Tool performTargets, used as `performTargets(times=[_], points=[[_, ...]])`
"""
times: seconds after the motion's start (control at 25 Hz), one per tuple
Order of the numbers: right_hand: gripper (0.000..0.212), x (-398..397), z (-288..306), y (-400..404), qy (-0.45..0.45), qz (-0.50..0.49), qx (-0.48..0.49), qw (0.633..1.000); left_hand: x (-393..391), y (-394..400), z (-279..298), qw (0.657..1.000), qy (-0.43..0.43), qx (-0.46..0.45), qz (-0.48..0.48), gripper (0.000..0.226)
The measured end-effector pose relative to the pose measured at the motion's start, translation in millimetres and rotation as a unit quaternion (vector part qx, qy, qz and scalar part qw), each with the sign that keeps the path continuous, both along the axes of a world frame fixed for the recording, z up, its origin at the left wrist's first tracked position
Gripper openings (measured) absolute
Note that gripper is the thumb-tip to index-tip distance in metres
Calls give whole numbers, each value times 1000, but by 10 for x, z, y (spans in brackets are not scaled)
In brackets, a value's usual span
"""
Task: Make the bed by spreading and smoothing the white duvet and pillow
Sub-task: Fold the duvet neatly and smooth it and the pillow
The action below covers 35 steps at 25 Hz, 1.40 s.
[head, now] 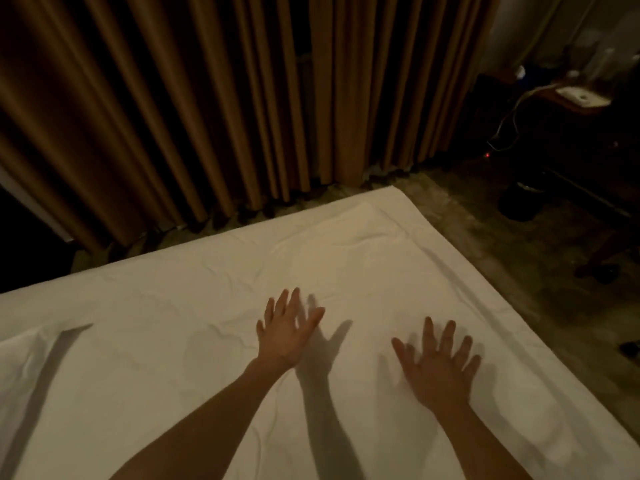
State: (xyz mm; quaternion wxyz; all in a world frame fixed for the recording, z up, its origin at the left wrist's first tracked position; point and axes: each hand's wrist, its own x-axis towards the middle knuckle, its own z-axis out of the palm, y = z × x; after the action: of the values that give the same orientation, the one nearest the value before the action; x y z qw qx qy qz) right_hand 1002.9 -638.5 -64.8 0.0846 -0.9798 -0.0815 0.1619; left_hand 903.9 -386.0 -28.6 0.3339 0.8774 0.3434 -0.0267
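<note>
Two hands reached out over the bed, both with fingers straight and spread, holding nothing. The left hand (289, 329) lay farther forward, its palm turned slightly on edge, and threw a sharp shadow just to its right; whether it pressed the cloth or hung a little above it could not be told. The right hand (438, 363) lay flat, palm down, on the white duvet (173, 341), five fingers fanned. The two hands were apart, with a strip of bare cloth between them, and two bare forearms ran back toward the lower edge of the view.

One white duvet covered the whole visible bed, spread nearly flat, with shallow creases across its middle and one long fold casting a dark band at the left. One corner of it pointed away to the upper right, near the floor (485, 230). No pillow could be made out.

Beyond the far edge of the bed hung brown curtains (207, 98) in many vertical pleats, reaching down to the floor. At the far right stood one dark bench (571, 102) carrying one white object (583, 95), too dim to identify, with pale cables (512, 116) trailing down beside it. One dark round bin (519, 202) sat on the floor below.
</note>
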Motion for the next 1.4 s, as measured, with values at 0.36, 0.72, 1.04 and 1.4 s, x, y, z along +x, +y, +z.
performTargets(times=[0.36,0.72,1.04,1.4], points=[[142,1296,-202,-14,75,-67,68,993,230,-175,-590,832,-72,-300,462,150],[167,2449,-1035,-111,294,-36,162,941,183,-268,-944,860,-96,-282,414,158],[177,2724,-1382,-205,350,-38,161,922,42,-480,-1329,841,-11,-311,443,173],[168,2692,-1789,-84,308,-50,114,943,175,-474,-1965,823,12,-239,515,178]])
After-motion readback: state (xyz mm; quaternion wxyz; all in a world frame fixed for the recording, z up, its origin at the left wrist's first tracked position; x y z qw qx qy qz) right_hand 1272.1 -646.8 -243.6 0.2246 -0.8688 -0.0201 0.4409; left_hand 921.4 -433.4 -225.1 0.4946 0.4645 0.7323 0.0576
